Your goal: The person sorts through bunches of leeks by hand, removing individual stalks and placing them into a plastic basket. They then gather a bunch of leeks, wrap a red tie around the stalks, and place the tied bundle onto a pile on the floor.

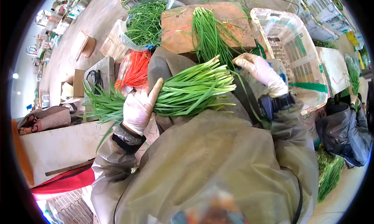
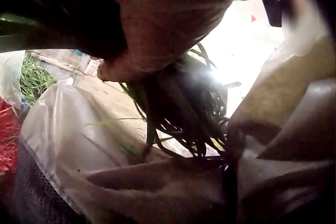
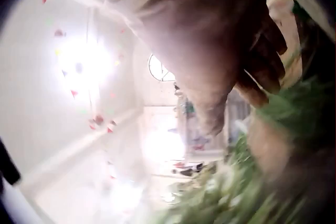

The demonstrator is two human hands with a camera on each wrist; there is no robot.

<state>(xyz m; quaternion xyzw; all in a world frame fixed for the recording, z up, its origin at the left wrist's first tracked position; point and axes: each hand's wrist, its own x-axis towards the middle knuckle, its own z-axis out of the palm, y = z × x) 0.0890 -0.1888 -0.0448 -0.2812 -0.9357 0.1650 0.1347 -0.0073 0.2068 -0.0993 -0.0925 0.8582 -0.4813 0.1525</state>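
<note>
A thick bunch of garlic chives (image 1: pixel 194 87) lies across my lap, pale cut ends to the right and leaves trailing left. My left hand (image 1: pixel 140 109), in a thin whitish glove, grips it round the leafy part, one digit laid along the top. In the left wrist view the same hand (image 2: pixel 163 24) is dark above hanging leaves. Just right of the pale ends is my gloved right hand (image 1: pixel 261 70), fingers loosely bent. A long loose leaf (image 1: pixel 247 95) hangs below its fingertips. The right wrist view shows this hand (image 3: pixel 210 40) with thumb and fingers apart, over blurred greens.
More chives (image 1: pixel 210 33) lie on a brown board (image 1: pixel 177 29) ahead. Left of it are a bag of chives (image 1: pixel 146 21) and red ties (image 1: pixel 134 68). A white plastic crate (image 1: pixel 288 17) stands at the right. Another person's hand (image 1: pixel 355 99) holds greens at far right.
</note>
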